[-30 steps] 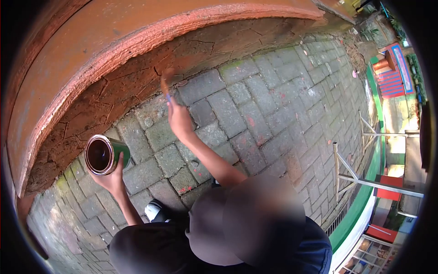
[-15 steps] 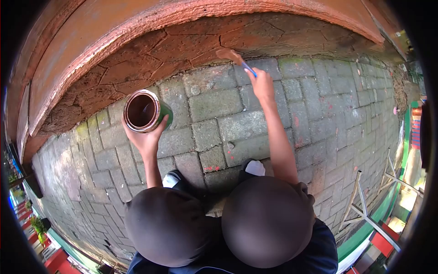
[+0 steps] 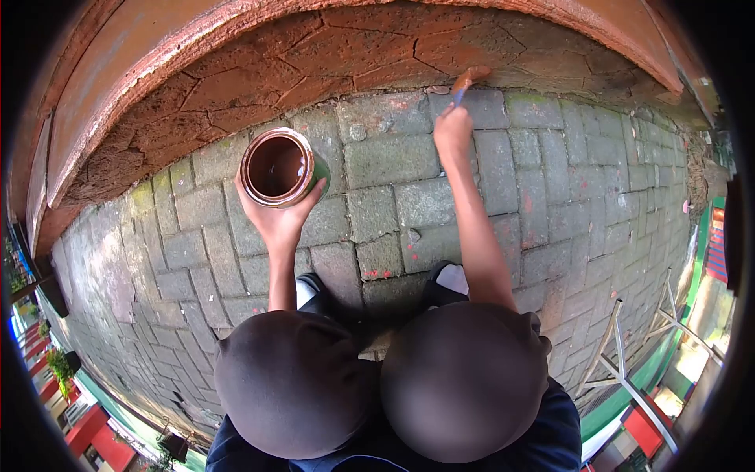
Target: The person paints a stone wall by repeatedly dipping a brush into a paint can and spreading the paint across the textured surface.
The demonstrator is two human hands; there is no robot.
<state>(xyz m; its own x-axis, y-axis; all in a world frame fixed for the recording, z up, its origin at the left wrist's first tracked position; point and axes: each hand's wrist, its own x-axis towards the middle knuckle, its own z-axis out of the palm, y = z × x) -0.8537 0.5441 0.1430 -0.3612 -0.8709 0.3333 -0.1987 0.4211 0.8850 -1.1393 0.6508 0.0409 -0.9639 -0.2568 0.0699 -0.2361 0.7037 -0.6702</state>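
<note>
My left hand is wrapped round a green paint can, which stays upright above the paving. Dark reddish-brown paint shows inside, and its rim is smeared with the same colour. Fingers closed, my right hand grips the blue handle of a paintbrush. The brown-coated bristles lie against the low stone-patterned wall, just above where it meets the ground. Around and left of the brush the wall is reddish brown; farther right it looks duller and greyer.
Grey paving bricks with red paint spots stretch under me. My knees are bent in front, feet on the bricks. An orange ledge juts out above the wall. A metal frame stands at the lower right.
The brush has moved right along the wall, its bristles now pointing right instead of left. The paint can sits slightly farther right and higher in view, and the whole view has shifted a little.
</note>
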